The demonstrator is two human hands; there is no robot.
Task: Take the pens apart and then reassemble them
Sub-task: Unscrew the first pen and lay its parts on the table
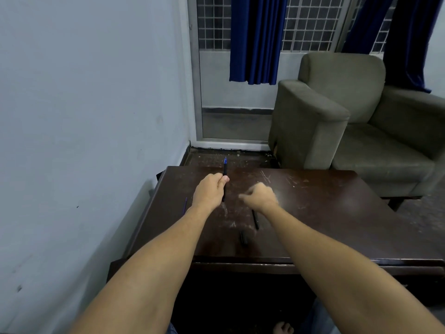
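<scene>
My left hand (210, 190) grips a black pen with a blue tip (225, 168) upright above the dark wooden table (325, 213). Its lower end shows below the fist. My right hand (261, 196) hovers just right of it, blurred, with curled fingers; whether it holds anything I cannot tell. On the table lie a thin blue refill (185, 205) at the left, a black pen barrel (255, 219) under my right wrist, and a short black pen part (243, 238) near the front edge.
The table stands against a pale wall (84, 116) on the left. A grey-green armchair (356, 121) sits behind the table on the right. Blue curtains (255, 39) hang over a barred window. A bare foot (283, 328) shows below the table.
</scene>
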